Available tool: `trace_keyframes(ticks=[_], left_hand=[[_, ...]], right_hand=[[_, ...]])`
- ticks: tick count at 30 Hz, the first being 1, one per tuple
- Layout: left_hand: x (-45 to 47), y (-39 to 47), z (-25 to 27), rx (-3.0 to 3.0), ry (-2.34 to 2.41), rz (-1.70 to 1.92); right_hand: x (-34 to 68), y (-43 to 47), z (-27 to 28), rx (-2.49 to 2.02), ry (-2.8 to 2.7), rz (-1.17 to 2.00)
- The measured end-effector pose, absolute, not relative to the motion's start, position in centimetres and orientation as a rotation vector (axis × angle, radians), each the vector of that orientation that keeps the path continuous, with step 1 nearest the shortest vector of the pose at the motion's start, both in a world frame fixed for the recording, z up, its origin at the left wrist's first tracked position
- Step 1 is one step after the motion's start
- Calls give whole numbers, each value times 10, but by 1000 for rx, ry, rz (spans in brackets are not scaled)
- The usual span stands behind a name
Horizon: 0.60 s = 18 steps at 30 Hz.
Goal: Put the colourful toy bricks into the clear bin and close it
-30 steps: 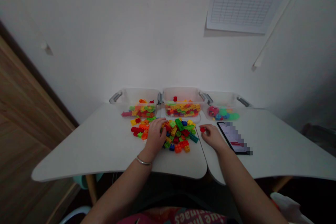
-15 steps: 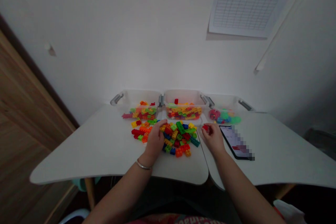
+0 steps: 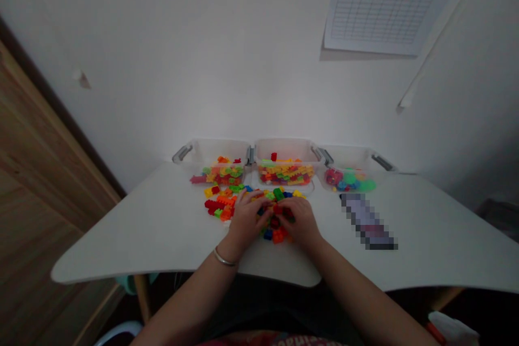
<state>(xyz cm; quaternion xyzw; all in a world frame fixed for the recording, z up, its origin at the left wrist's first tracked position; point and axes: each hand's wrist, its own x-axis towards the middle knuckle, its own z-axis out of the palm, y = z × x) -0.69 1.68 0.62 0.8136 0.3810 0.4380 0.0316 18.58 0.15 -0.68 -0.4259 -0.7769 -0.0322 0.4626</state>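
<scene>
A heap of colourful toy building bricks [image 3: 279, 235] lies on the white table, partly covered by my hands. My right hand [image 3: 300, 220] is over the heap's right side, its thumb and fingers closed on a small red building brick [image 3: 278, 210]. Close by on the left is my left hand [image 3: 246, 221], with a bracelet at the wrist. Its fingers and thumb curl toward the red brick, and their tips nearly meet those of my right hand. What lies between the left fingertips is too small and dark to make out.
Along the wall stand three clear bins: a left bin [image 3: 217, 147] and a middle bin [image 3: 284, 147] with bricks, and a right bin [image 3: 352, 152] with other colourful pieces. A phone [image 3: 368, 221] lies right of my hands. More loose bricks [image 3: 219, 205] spread left.
My right hand has moved left from beside the phone to the heap, bringing the red brick. My left hand has shifted slightly right, its fingers now curled toward the right hand.
</scene>
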Motion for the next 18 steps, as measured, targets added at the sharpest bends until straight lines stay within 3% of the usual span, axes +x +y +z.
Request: trace_keyframes(ticks=[13,18], left_hand=[[-5,15,7,2470,1143,1399],[-9,26,7,2073,1175,1612]], right_hand=[[191,-7,-6,-1017,-1941,-133],[207,-6,-8,-1064,-1957,-61]])
